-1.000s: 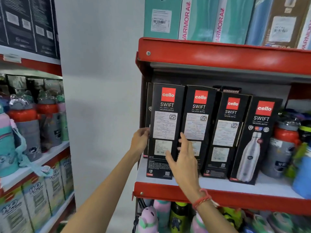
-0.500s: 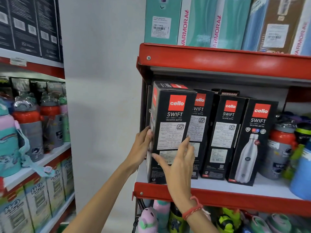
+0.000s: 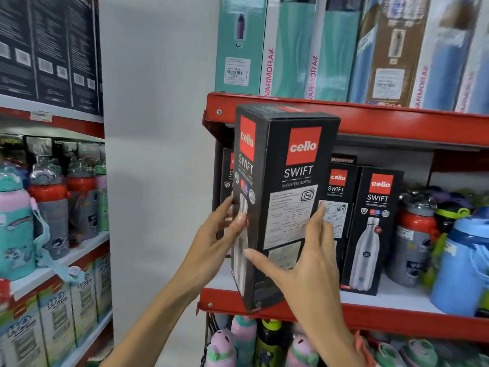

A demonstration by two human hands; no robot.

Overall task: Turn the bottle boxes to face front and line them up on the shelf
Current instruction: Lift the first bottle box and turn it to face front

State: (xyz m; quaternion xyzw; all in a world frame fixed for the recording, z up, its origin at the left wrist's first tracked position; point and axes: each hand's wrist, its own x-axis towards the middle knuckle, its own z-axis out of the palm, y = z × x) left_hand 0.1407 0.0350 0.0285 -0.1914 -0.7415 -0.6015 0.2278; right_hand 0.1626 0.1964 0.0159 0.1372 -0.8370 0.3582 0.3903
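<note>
A tall black Cello Swift bottle box [image 3: 284, 186] is held in front of the red shelf [image 3: 397, 317], lifted off it and tilted, its label side toward me and its bottle-picture side angled left. My left hand [image 3: 214, 245] grips its left side. My right hand [image 3: 304, 263] holds its right edge and front. Behind it a box [image 3: 340, 207] shows its label side, and the box to the right [image 3: 371, 229] shows the bottle picture. Another black box [image 3: 227, 176] stands at the shelf's far left, mostly hidden.
Loose bottles [image 3: 415, 239] and a blue jug [image 3: 463, 263] crowd the shelf's right end. Teal and blue Varmora boxes [image 3: 288, 49] fill the shelf above. A second shelf unit [image 3: 53, 268] with bottles stands to the left. More bottles [image 3: 243, 343] sit below.
The leftmost box has come off the shelf, up and toward me, and has begun to turn so its picture side shows at the left. Both hands moved with it.
</note>
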